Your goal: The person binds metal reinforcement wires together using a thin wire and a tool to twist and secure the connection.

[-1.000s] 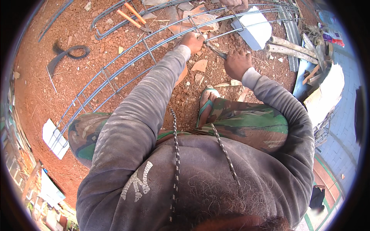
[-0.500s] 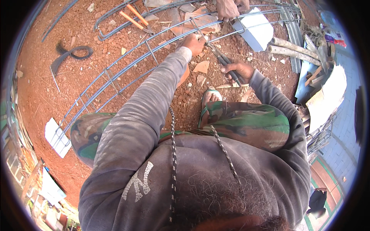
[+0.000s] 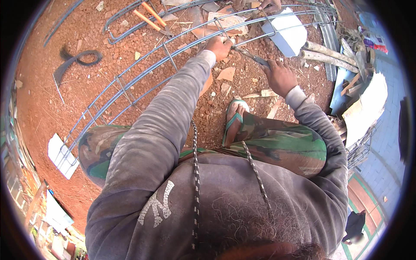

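A long, bent rebar frame (image 3: 147,71) of thin steel rods and cross ties runs over the ground in front of me. My left hand (image 3: 218,48) is closed on it at a joint; whether a wire is also in the fingers is hidden. My right hand (image 3: 281,78) grips the dark handles of a pair of pincers (image 3: 250,56), their jaws at the same joint beside my left fingertips. Another person's hand (image 3: 271,5) is by the frame at the top edge.
Orange-handled pliers (image 3: 147,19) lie beyond the frame, and a coil of dark wire (image 3: 89,57) at the left. White boards (image 3: 286,34) sit under the frame. Poles (image 3: 329,56) and scrap sheets (image 3: 368,108) are piled at the right. Broken tile (image 3: 226,73) litters the red soil.
My right hand has moved to the right and swung the pincers' handles outward and up, its back now upward. My left hand stays at the joint. The other person's hands have drawn back upward.
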